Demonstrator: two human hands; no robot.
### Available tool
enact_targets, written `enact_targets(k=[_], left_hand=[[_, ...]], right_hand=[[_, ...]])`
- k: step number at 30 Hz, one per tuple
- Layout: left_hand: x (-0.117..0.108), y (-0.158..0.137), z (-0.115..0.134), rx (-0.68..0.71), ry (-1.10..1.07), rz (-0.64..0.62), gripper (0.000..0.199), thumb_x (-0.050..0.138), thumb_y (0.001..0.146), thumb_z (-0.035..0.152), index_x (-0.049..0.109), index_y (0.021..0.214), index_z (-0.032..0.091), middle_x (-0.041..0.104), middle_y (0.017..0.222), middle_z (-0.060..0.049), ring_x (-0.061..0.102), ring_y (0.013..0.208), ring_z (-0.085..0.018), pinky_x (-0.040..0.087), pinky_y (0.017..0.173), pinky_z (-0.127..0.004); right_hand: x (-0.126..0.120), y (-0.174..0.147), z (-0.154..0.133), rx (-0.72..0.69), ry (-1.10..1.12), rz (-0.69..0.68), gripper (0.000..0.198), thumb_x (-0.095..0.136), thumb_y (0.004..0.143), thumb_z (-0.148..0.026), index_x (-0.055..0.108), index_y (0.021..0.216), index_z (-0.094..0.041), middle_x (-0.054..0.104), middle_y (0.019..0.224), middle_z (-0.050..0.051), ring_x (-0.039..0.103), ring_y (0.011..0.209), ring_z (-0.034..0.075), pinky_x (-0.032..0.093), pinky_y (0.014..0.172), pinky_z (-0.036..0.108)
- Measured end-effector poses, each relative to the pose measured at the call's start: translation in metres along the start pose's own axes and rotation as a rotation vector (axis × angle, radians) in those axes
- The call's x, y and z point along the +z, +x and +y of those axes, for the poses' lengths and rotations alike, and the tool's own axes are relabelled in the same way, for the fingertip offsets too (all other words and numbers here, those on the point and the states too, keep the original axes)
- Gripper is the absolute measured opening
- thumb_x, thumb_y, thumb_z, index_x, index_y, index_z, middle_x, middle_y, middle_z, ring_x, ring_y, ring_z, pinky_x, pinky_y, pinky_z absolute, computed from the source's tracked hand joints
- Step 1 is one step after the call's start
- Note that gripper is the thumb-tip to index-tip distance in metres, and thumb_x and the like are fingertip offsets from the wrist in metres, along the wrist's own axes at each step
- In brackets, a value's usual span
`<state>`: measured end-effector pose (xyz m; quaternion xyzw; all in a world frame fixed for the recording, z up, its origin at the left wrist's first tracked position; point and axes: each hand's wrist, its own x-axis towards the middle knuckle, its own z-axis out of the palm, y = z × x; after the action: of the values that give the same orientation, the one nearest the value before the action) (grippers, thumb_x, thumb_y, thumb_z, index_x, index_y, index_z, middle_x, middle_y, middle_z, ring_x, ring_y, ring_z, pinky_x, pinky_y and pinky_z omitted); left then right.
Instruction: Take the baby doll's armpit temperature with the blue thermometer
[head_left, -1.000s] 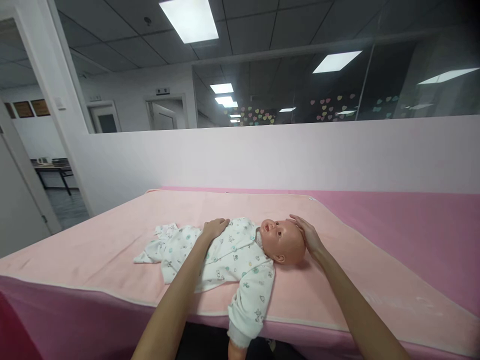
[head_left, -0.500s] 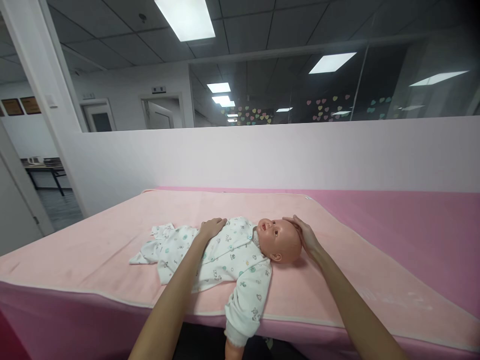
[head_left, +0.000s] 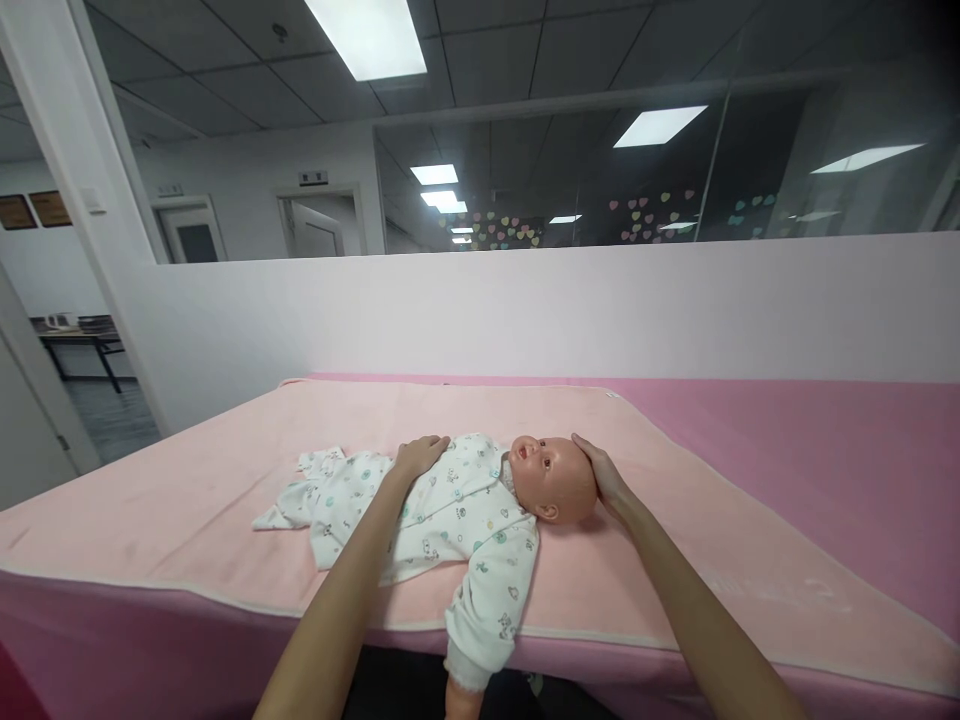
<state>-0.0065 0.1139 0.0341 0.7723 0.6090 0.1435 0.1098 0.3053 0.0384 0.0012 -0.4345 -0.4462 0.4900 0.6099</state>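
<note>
A baby doll (head_left: 555, 482) lies on its back, its head to the right and its face turned up. It wears a white printed baby outfit (head_left: 450, 525); one sleeved arm reaches over the near edge, and the trouser legs lie flat at the left. My left hand (head_left: 421, 457) rests flat on the doll's belly, fingers stretched out. Against the top of the doll's head lies my right hand (head_left: 604, 474), open, with its fingers lightly curved along the crown. The underside of the head is hidden.
A peach blanket (head_left: 225, 470) covers much of the pink padded surface (head_left: 787, 450). Behind it runs a low white wall (head_left: 525, 310) with glass above. A doorway with a table (head_left: 82, 340) is at the far left.
My right hand has settled closer on the doll's head, its fingers lower and more against the crown. The left hand stays on the belly. The whole view has shifted slightly.
</note>
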Motion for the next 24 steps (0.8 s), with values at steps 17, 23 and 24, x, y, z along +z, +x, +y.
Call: enact_targets(k=[17,23,24], left_hand=[[-0.0024,-0.0005,0.0016,-0.019,0.001,-0.011,0.057,0.018,0.081,0.057,0.058,0.107,0.026,0.058,0.118,-0.006,0.051,0.109,-0.029,0.031,0.095,-0.045],[-0.0035,-0.0024,0.0031,-0.013,-0.009,-0.005,0.056,0.020,0.081,0.057,0.059,0.106,0.026,0.058,0.119,-0.006,0.050,0.110,-0.029,0.030,0.095,-0.045],[-0.0036,-0.0024,0.0032,-0.013,-0.009,-0.004,0.056,0.020,0.081,0.057,0.059,0.106,0.026,0.058,0.120,-0.006,0.050,0.110,-0.029,0.030,0.095,-0.045]], right_hand=[[0.0032,-0.0011,-0.0025,-0.033,0.048,0.091,0.040,0.057,0.070,-0.050,0.068,0.086,-0.015,0.070,0.089,0.006,0.063,0.090,0.023,0.047,0.078,0.029],[0.0041,-0.0022,-0.0024,0.015,-0.037,-0.017,0.044,0.055,0.071,-0.055,0.068,0.084,-0.014,0.071,0.084,0.007,0.064,0.084,0.024,0.049,0.074,0.031],[0.0030,-0.0013,-0.0028,-0.017,-0.042,0.023,0.043,0.057,0.070,-0.054,0.067,0.083,-0.014,0.071,0.086,0.006,0.064,0.086,0.024,0.048,0.075,0.030]])
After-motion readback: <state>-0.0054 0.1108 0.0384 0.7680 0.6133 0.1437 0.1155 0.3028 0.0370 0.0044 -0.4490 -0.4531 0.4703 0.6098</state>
